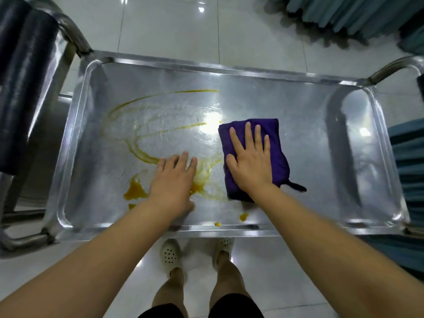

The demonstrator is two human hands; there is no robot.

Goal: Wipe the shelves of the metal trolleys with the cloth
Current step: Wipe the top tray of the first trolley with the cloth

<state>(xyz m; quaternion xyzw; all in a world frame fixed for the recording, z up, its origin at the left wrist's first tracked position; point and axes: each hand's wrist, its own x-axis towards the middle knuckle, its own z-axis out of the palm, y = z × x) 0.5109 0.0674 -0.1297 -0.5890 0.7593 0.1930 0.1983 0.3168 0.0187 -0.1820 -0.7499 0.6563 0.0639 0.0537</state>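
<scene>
A shiny metal trolley shelf (298, 99) with a raised rim fills the middle of the view. Yellow-orange smears (135, 191) curve across its left half, with small blobs near the front rim. A folded purple cloth (278, 157) lies on the shelf right of centre. My right hand (250, 161) presses flat on the cloth with fingers spread. My left hand (174, 182) rests flat on the shelf over part of the smear, fingers straight.
A second metal trolley (34, 88) with a dark padded handle stands at the left. Teal fabric (406, 171) hangs at the right and along the top right. My feet in white clogs (171, 253) stand on the glossy tiled floor below the front rim.
</scene>
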